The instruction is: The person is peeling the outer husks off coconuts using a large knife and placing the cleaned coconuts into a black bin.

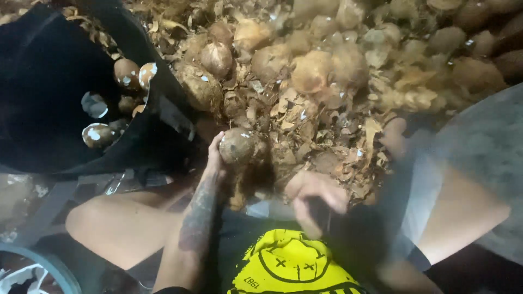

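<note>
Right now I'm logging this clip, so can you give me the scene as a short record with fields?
left hand: grips a brown coconut
right hand: blurred, closed around a dark handle; the rest of the tool can't be made out
ahead: heap of coconuts and husk scraps
left side: black bag holding chipped coconuts

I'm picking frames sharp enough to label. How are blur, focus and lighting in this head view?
Head view: the right hand is smeared by motion blur, fingers indistinct; the left hand gripping a brown coconut is sharper. The husk pile at top right is soft. Light is warm and uneven, the black bag nearly featureless, white glints on the shells inside it.
</note>
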